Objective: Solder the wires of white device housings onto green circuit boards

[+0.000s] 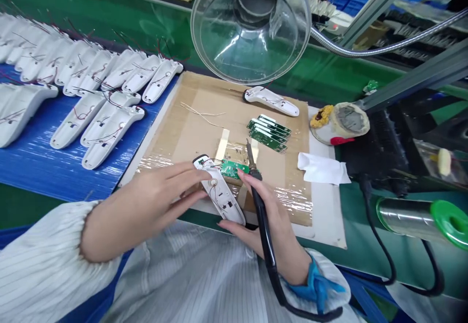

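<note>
My left hand point(157, 199) grips the upper side of a white plastic housing point(224, 199), which lies tilted near the front edge of the cardboard. Thin wires run from the housing to a small green circuit board point(230, 168) beside its upper end. In my right hand point(276, 218) is a black-handled soldering iron point(261, 216), its tip pointing up and away above the cardboard. A fingertip of that hand reaches the board's right end, and its thumb lies by the housing's lower end.
A cardboard sheet point(168, 133) carries stacked green boards point(268, 133), another housing point(272, 100) and loose pale wires point(201, 113). Rows of wired housings point(109, 130) lie on the left. A clear fume hood point(252, 60) hangs above. Rightward are a paper piece point(323, 168) and solder spool point(409, 216).
</note>
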Motion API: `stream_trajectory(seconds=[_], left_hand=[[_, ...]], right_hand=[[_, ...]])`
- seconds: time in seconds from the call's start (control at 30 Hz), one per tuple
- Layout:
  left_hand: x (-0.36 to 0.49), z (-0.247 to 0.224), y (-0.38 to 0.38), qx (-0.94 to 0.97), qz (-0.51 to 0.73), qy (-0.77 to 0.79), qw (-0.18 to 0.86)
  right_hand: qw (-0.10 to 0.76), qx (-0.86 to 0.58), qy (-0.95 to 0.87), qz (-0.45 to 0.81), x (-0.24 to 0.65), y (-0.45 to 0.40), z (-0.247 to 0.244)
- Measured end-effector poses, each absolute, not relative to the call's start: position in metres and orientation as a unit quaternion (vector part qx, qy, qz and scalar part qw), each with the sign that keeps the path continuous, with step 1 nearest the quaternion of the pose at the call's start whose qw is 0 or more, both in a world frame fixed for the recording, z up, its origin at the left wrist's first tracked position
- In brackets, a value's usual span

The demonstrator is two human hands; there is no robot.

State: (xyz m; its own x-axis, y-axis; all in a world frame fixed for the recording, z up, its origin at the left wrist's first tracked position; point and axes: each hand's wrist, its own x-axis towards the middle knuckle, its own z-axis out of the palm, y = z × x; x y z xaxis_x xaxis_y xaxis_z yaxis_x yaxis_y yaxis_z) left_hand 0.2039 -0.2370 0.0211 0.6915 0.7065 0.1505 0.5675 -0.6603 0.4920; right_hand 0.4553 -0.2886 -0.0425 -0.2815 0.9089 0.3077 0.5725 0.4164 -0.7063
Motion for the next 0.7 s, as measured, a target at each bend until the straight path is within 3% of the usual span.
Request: stream_trajectory(seconds=[0.2,0.5,0.7], left_hand=[[0.220,0.022,-0.236,0.954,0.129,0.252,0.096],[0.234,0.005,-0.225,0.904,0.249,0.283,0.203],[0.250,-0.011,-0.229,0.860,0.297,0.365,0.196]], right_hand=[[0.352,-0.485,-0.766,0.233,0.456,-0.289,-0.043],[0.349,-0.482,-0.769,0.236,0.456,-0.289,-0.038],[0.497,-0.534,-0.657,0.189,0.478,-0.304,-0.028]])
